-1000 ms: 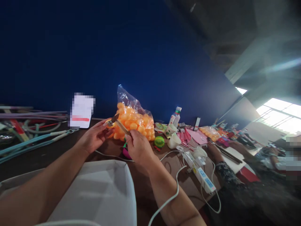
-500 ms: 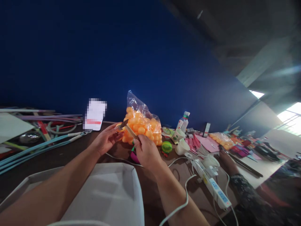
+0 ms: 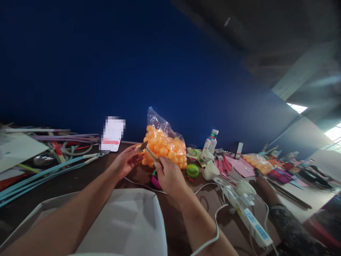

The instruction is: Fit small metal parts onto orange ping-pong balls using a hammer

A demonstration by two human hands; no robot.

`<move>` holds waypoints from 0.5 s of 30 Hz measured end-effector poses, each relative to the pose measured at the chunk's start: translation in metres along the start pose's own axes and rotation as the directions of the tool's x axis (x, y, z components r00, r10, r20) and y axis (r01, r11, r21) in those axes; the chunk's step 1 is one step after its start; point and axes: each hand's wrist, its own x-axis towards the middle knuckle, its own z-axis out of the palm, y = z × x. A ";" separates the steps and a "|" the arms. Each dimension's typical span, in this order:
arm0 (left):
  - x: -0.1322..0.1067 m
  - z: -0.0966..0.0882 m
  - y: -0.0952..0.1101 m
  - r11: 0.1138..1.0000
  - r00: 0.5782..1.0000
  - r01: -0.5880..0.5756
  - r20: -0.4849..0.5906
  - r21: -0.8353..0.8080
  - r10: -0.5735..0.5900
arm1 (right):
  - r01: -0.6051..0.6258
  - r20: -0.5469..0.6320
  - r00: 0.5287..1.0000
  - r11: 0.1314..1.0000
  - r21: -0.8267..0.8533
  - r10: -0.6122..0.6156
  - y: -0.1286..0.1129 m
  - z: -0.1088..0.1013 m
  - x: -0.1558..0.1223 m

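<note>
An open white cardboard box (image 3: 125,220) lies nearest on the dark brown table (image 3: 170,217). Beyond it, the right hand (image 3: 170,176) pinches a thin wooden-handled tool (image 3: 152,154), whose dark metal tip meets the small orange ball (image 3: 139,148) clasped by the left hand (image 3: 124,161). Just behind stands a clear plastic bag of orange balls (image 3: 163,145), before a blue wall (image 3: 106,71).
</note>
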 end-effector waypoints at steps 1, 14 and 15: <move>0.000 0.000 0.000 1.000 1.000 0.001 0.002 0.000 -0.001 | -0.002 -0.007 1.000 1.000 0.001 0.002 0.000 0.000 0.000; 0.000 0.001 -0.001 0.999 1.000 -0.005 -0.002 -0.039 0.004 | -0.020 -0.013 1.000 1.000 -0.007 0.020 0.000 0.000 0.000; 0.000 0.001 -0.001 0.999 1.000 -0.002 -0.007 -0.035 0.002 | -0.026 -0.005 1.000 1.000 -0.012 0.026 -0.001 0.001 0.000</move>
